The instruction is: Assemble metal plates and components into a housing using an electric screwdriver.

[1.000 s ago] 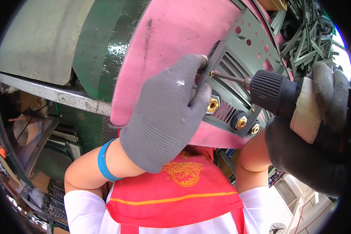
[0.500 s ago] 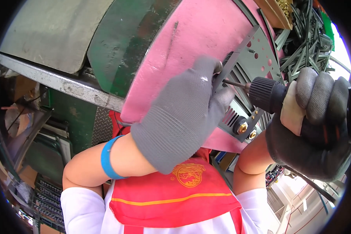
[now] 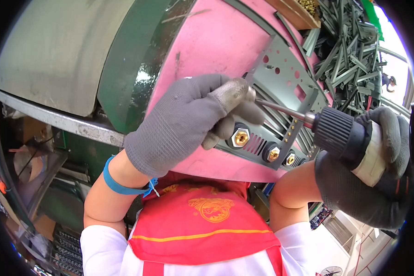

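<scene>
My right hand [image 3: 368, 179], in a dark glove, grips a power screwdriver [image 3: 338, 133] with a black ribbed collar and pale wrap round its body. Its long thin bit [image 3: 283, 109] points left and reaches my left fingertips. My left hand [image 3: 188, 115], in a grey glove, is closed in a pinch at that tip; a small silvery piece shows there, too small to name. Beneath and beyond both hands lies a dark grey metal panel [image 3: 280, 69] with round holes, slots and an upright bracket strip [image 3: 299, 119]. Brass fittings with hex nuts [image 3: 240, 138] sit along its near edge.
Pink sheeting [image 3: 216, 41] covers the bench under the panel. A wooden box of small brass parts [image 3: 295, 13] stands at the far right, next to a heap of dark metal strips [image 3: 349, 50]. A metal bench edge [image 3: 55, 112] runs along the left.
My left hand has come away from the bracket strip and moved left, its fingers now pinched at the bit's tip. The screwdriver has drawn back from the strip, rightward and nearer.
</scene>
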`<state>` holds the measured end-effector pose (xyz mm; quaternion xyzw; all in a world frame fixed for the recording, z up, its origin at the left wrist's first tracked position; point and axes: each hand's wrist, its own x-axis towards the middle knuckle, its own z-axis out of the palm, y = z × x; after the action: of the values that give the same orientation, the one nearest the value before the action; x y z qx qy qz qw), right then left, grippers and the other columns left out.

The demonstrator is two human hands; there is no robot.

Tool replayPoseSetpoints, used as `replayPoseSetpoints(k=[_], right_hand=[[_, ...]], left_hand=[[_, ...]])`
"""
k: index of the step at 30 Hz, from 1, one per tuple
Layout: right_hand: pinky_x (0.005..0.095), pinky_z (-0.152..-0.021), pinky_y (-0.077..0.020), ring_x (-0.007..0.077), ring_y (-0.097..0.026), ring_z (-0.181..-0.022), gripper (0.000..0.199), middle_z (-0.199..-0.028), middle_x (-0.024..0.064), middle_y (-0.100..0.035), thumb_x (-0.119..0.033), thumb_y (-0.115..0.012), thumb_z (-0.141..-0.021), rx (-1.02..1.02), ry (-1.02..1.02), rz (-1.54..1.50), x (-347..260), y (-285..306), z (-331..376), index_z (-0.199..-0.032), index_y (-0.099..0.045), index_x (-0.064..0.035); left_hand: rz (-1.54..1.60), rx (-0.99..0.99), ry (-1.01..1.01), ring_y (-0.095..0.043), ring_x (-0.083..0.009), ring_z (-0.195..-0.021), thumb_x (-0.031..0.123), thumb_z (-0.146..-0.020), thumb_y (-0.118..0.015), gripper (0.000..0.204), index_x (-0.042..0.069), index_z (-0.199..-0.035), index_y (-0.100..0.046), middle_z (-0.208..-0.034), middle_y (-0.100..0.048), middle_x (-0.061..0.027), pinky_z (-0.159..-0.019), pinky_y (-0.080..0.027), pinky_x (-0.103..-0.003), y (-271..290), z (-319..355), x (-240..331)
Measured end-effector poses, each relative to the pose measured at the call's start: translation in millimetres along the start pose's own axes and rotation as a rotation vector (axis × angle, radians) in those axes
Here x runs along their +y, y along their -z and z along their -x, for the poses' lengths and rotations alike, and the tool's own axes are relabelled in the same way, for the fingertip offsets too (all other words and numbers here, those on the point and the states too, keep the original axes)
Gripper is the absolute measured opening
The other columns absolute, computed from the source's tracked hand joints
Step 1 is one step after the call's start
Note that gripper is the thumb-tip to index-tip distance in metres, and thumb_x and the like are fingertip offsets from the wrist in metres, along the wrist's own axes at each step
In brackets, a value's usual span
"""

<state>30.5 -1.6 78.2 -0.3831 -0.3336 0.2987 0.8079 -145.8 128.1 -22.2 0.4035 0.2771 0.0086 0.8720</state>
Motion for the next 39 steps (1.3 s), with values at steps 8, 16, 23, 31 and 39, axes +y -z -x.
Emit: replayPoseSetpoints(k=[8, 16, 23, 31, 39], right_hand=[[0.0254, -0.068, -0.0394, 0.0115, -0.051, -0.068, 0.012, -0.073, -0.0001, -0.049, -0.010, -0.059, -0.070, 0.057, -0.046, -0.080, -7.1, -18.2, 2.4, -0.079, -0.051, -0.0062], [0.0262, -0.068, -0.0377, 0.0116, -0.048, -0.067, 0.011, -0.073, -0.0001, -0.046, -0.012, -0.057, -0.073, 0.048, -0.003, 0.020, 5.6, -20.9, 1.4, -0.079, -0.049, -0.0075], [0.0269, -0.068, -0.0361, 0.0116, -0.045, -0.067, 0.011, -0.074, 0.0000, -0.044, -0.013, -0.056, -0.075, 0.050, 0.033, 0.110, 10.9, -19.7, 2.0, -0.079, -0.047, -0.0087], [0.0276, -0.067, -0.0344, 0.0116, -0.041, -0.067, 0.011, -0.074, 0.0000, -0.041, -0.015, -0.054, -0.078, 0.058, 0.067, 0.222, 4.4, 0.7, 1.6, -0.079, -0.044, -0.0100], [0.0284, -0.067, -0.0327, 0.0116, -0.038, -0.066, 0.012, -0.074, 0.0000, -0.038, -0.017, -0.052, -0.080, 0.054, 0.079, 0.332, 17.8, -0.7, 3.9, -0.079, -0.042, -0.0113]], left_hand=[[0.046, 0.029, 0.047, -0.036, -0.0027, -0.054, 0.064, -0.097, -0.049, 0.065, 0.004, -0.089, -0.070, -0.065, -0.051, 0.0049, -0.049, -0.027, -0.020, -5.6, -6.6, -2.8], [0.060, 0.027, 0.037, -0.038, -0.0029, -0.056, 0.059, -0.097, -0.053, 0.060, 0.002, -0.098, -0.072, -0.067, -0.053, 0.0040, -0.051, -0.030, -0.021, -9.0, -7.5, -1.2], [0.085, 0.033, -0.006, -0.042, -0.0048, -0.060, 0.047, -0.101, -0.055, 0.051, -0.001, -0.108, -0.070, -0.069, -0.055, 0.0020, -0.054, -0.036, -0.023, -15.0, -2.3, 8.7], [-0.592, 0.271, -0.191, -0.035, -0.0058, -0.065, 0.003, -0.080, -0.072, 0.058, 0.001, -0.136, -0.056, -0.072, -0.031, 0.0045, -0.057, -0.033, -0.023, -18.5, -2.5, -16.8], [-0.563, 0.245, -0.212, -0.035, -0.0061, -0.062, 0.002, -0.087, -0.061, 0.043, -0.002, -0.129, -0.057, -0.067, -0.030, 0.0031, -0.057, -0.037, -0.024, -19.9, -8.8, -21.6]])
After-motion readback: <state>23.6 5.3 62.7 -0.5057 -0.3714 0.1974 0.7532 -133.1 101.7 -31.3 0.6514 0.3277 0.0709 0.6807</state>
